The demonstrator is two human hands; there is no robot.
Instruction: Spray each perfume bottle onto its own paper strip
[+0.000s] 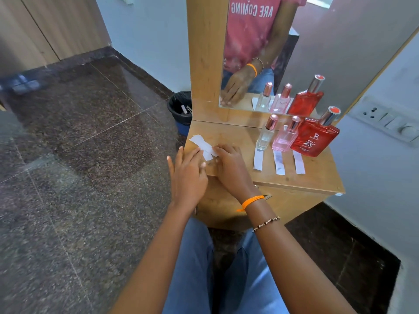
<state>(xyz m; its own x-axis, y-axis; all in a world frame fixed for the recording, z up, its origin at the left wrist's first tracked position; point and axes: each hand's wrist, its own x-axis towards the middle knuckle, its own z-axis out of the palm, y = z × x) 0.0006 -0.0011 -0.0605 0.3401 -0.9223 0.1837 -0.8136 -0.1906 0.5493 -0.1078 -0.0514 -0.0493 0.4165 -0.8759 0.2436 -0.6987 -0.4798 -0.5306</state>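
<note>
Three perfume bottles stand in a row at the back right of the wooden table [294, 177]: a small clear bottle [264, 138], a pink bottle [284, 140] and a large red bottle [314, 138]. A white paper strip lies in front of each: left strip [258, 160], middle strip [279, 163], right strip [298, 162]. A few loose paper strips [200, 143] lie crossed at the table's left edge. My right hand [231, 165] has its curled fingers on their near end. My left hand [188, 175] lies flat beside it, fingertips touching the strips.
A mirror [283, 53] in a wooden frame rises behind the table and reflects the bottles and a hand. A black bin [179, 109] stands on the dark stone floor to the left. A wall socket panel [385, 121] is at the right.
</note>
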